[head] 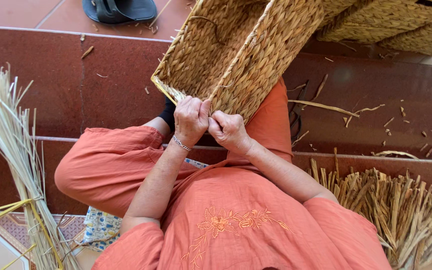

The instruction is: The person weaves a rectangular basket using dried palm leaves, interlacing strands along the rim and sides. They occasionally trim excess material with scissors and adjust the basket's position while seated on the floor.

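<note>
Gripping basket (236,55) rim, hands (211,125) touching

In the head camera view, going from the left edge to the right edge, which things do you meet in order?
Bundle of pale reeds → left hand → right hand, both at the woven basket corner → scissors → pile of cut dry stalks.

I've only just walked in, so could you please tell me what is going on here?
A person in orange clothes sits on dark red steps with a woven basket propped against one knee. The left hand and the right hand are pressed close together at the basket's near edge, fingers curled on the weave. A bundle of pale reeds lies on one side, a bundle of darker dried stalks on the other, and scissors rest on the step.
</note>
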### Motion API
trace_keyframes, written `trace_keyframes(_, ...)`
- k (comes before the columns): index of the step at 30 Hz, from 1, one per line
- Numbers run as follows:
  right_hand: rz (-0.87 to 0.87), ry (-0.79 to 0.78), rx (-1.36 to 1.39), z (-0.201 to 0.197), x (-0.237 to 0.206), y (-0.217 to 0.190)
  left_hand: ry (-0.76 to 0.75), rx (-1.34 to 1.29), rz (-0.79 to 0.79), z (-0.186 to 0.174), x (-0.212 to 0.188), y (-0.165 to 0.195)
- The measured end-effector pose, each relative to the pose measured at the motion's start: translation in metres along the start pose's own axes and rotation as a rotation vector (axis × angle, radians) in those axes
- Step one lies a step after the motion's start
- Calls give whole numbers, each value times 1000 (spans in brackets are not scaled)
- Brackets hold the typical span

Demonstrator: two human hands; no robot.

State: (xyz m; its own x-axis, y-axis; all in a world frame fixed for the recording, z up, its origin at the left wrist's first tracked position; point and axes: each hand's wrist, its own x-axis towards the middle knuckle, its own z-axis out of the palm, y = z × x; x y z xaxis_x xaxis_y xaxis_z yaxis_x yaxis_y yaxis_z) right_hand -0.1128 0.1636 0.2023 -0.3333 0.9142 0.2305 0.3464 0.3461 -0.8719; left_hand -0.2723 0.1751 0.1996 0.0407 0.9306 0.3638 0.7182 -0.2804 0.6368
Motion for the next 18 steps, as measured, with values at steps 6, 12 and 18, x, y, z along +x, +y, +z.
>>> trace_keyframes(6, 50, 1, -176, -31, -22, 25, 32, -79, 99, -20, 3, 4)
trace_keyframes(12, 571, 124, -395, -87, -11, 86, -24, -206, -89, -28, -12, -1)
trace_keyframes(18, 699, 132, 1, -85, 10, 90, 60, -201, -102, -27, -35, 17)
